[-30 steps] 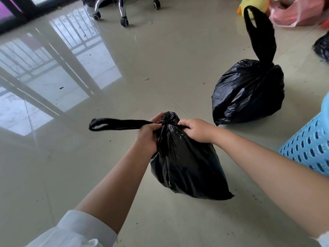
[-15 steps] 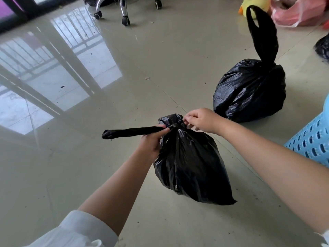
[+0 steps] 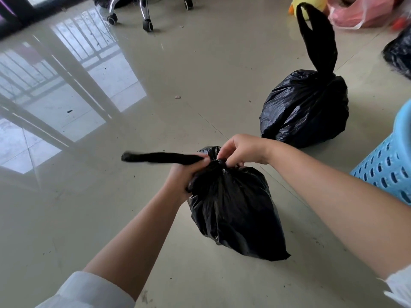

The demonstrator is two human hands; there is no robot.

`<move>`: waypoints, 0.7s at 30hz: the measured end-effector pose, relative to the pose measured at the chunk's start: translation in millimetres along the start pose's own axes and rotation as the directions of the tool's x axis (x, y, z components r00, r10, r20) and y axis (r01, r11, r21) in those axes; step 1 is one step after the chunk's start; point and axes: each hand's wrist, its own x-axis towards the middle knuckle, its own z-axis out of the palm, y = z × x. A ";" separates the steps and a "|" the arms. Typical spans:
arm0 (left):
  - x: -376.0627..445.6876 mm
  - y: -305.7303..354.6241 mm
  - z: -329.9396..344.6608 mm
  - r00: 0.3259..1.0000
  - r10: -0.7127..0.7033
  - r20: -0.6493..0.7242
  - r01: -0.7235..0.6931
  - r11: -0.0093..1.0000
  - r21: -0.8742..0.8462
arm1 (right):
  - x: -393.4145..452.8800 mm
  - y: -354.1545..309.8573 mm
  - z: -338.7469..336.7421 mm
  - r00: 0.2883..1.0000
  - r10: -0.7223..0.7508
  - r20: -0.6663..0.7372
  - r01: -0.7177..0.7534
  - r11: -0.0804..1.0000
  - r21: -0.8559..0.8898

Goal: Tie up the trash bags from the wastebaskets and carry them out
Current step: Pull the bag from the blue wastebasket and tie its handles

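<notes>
A full black trash bag (image 3: 235, 210) rests on the shiny floor in front of me. My left hand (image 3: 184, 174) grips its neck and one twisted handle strip (image 3: 160, 157), which sticks out to the left. My right hand (image 3: 240, 150) pinches the knot at the top of the same bag with its fingertips. A second black trash bag (image 3: 304, 110) stands behind it to the right, tied, with its handle loop (image 3: 318, 36) upright.
A light blue perforated wastebasket (image 3: 387, 165) stands at the right edge. A third black bag (image 3: 400, 52) lies far right. A pink plastic bag (image 3: 360, 12) and a yellow toy (image 3: 309, 3) lie at the back. Chair casters (image 3: 146, 24) stand at the top.
My right hand has let go of the bag's right side and risen onto the knot. The handle strip in my left hand has shifted a little to the right.
</notes>
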 end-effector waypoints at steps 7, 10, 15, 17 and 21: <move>0.3 22.9 16.1 0.999 0.008 -0.054 -0.026 0.938 -0.345 | -17.5 -11.9 -10.0 0.966 -0.200 -0.164 0.142 0.939 -0.313; -0.2 19.3 17.9 0.994 -0.051 -0.094 0.028 0.973 -0.231 | -23.2 -12.2 -9.1 0.962 -0.240 -0.130 0.155 0.873 -0.462; 0.0 12.8 9.9 0.979 -0.113 -0.169 0.103 0.992 -0.071 | -21.7 3.4 -4.3 0.974 -0.186 -0.125 0.085 0.823 -0.561; 0.2 9.6 2.5 0.966 -0.135 -0.222 0.138 0.990 -0.002 | -20.4 10.8 1.5 0.983 -0.139 -0.118 0.055 0.845 -0.532; -1.5 3.9 -10.8 0.946 -0.156 -0.286 0.206 0.967 0.151 | -13.7 19.9 10.8 0.994 -0.054 -0.091 0.003 0.871 -0.491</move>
